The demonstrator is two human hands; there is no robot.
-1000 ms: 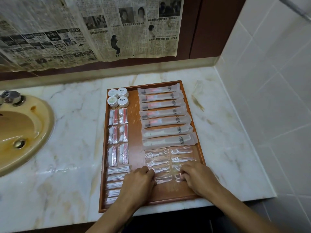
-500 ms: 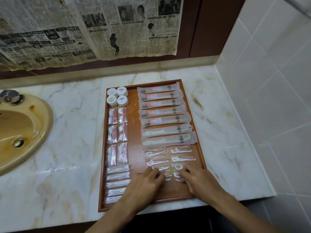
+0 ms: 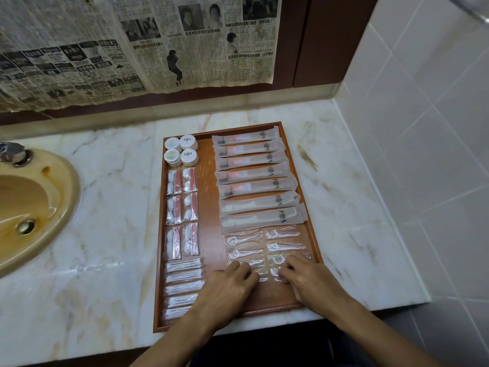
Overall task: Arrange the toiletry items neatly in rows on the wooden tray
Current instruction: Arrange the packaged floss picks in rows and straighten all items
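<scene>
A wooden tray (image 3: 301, 165) lies on the marble counter. It holds round white soaps (image 3: 181, 153), red-and-white sachets (image 3: 182, 207), cotton-swab packets (image 3: 184, 282), long frosted toothbrush sleeves (image 3: 256, 178) and clear floss-pick packets (image 3: 244, 241) in two columns. My left hand (image 3: 229, 290) rests on the lowest floss packets of the left column, fingertips touching them. My right hand (image 3: 308, 280) lies on the lowest packets of the right column, fingers bent onto the plastic. The packets under both hands are mostly hidden.
A tan sink (image 3: 31, 205) with a drain sits at the left. Newspaper (image 3: 132, 43) hangs on the back wall. A tiled wall (image 3: 423, 128) closes the right side. The counter's front edge runs just below the tray.
Both hands have slid a little farther up the tray and closer together over the lowest floss packets. The other rows have not moved.
</scene>
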